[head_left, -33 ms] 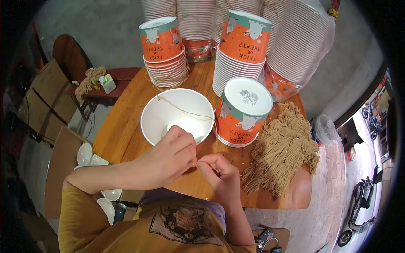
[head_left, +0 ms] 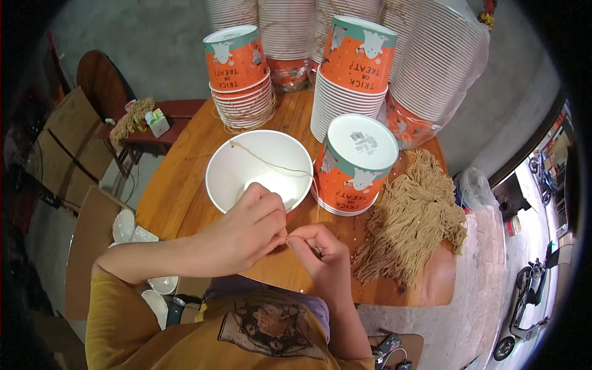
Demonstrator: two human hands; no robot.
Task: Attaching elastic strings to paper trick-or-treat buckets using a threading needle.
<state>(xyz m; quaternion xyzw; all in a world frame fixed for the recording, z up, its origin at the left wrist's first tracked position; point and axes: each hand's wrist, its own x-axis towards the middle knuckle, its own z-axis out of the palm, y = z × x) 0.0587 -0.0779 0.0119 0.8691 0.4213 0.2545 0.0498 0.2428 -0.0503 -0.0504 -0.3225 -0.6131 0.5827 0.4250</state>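
A white paper bucket (head_left: 222, 169) stands mouth up in front of me on the table. A tan string (head_left: 271, 164) crosses its inside from the far left wall to the right rim and hangs down outside toward my hands. Just at the near side of the bucket, my left hand (head_left: 250, 231) is closed with fingertips pinched. My right hand (head_left: 319, 246) meets it there, thumb and forefinger pinched together on what looks like the string's end. The fingers hide most of that end. An upside-down orange bucket (head_left: 348, 182) sits close on the right.
A bundle of tan strings (head_left: 413, 216) lies at the table's right. Behind stand a stack of buckets with string loops (head_left: 243, 108), another bucket stack (head_left: 351, 92) and tall bagged stacks (head_left: 431, 61). A red bench (head_left: 176, 109) is at the far left; cardboard (head_left: 92, 246) stands at the left.
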